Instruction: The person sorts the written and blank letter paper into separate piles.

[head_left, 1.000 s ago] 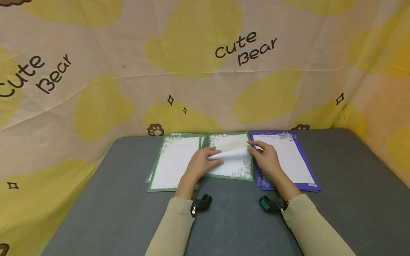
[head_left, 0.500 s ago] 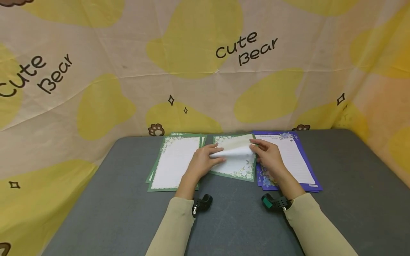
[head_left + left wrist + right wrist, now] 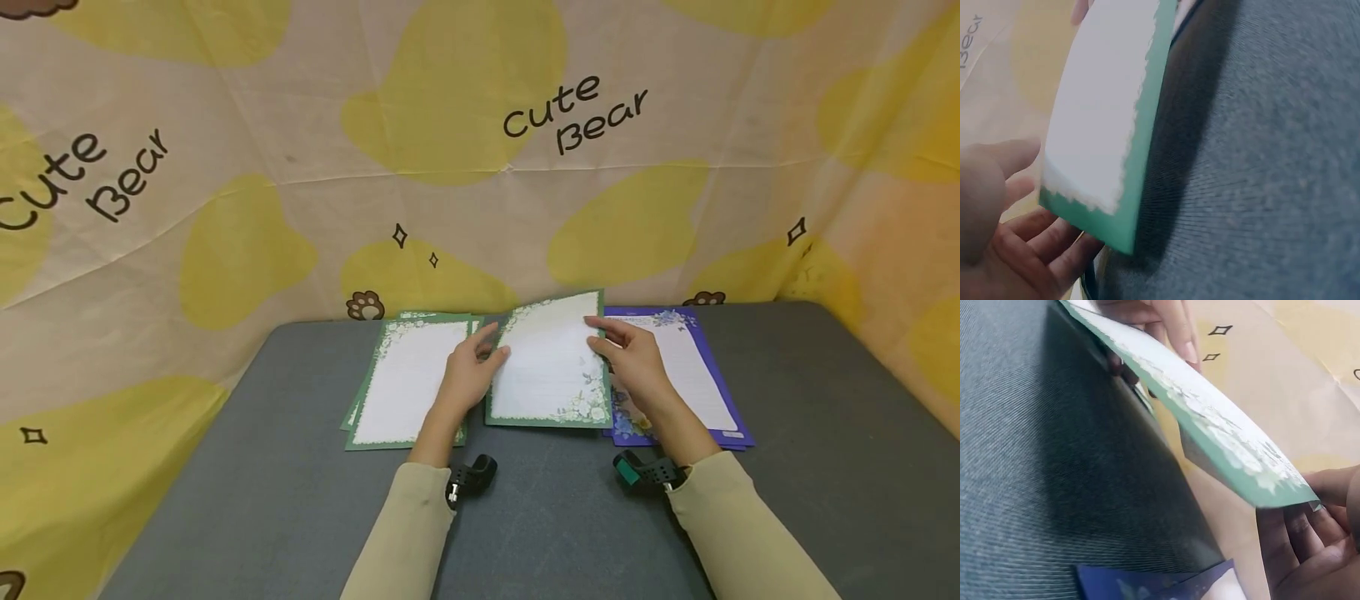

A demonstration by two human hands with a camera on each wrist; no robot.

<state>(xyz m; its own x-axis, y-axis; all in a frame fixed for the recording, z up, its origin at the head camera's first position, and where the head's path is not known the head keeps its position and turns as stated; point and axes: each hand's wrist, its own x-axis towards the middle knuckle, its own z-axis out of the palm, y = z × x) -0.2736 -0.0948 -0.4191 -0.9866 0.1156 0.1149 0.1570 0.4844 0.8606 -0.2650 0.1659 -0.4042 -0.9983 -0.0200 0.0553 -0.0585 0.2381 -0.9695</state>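
A green-bordered sheet of letter paper [image 3: 551, 367] with white flowers is tilted up off the table in the middle of the head view. My right hand [image 3: 633, 354] pinches its right edge, thumb on the printed face and fingers behind, as the right wrist view shows. My left hand [image 3: 468, 375] is at the sheet's left edge. In the left wrist view the left fingers [image 3: 1066, 250] lie behind the sheet's corner, and the thumb stands slightly apart from its edge. Whether more than one sheet is held, I cannot tell.
Overlapping green-bordered sheets [image 3: 408, 383] lie to the left. On the right are purple-bordered sheets [image 3: 693, 367] with blue flowers, partly covered by my right hand. The grey table [image 3: 540, 517] meets a printed yellow cloth [image 3: 465, 108] at its back edge.
The middle sheet was bowed between both hands; now it is flatter, raised and tilted up, its top edge higher. The left fingers have spread away from its face. The side sheets stay put.
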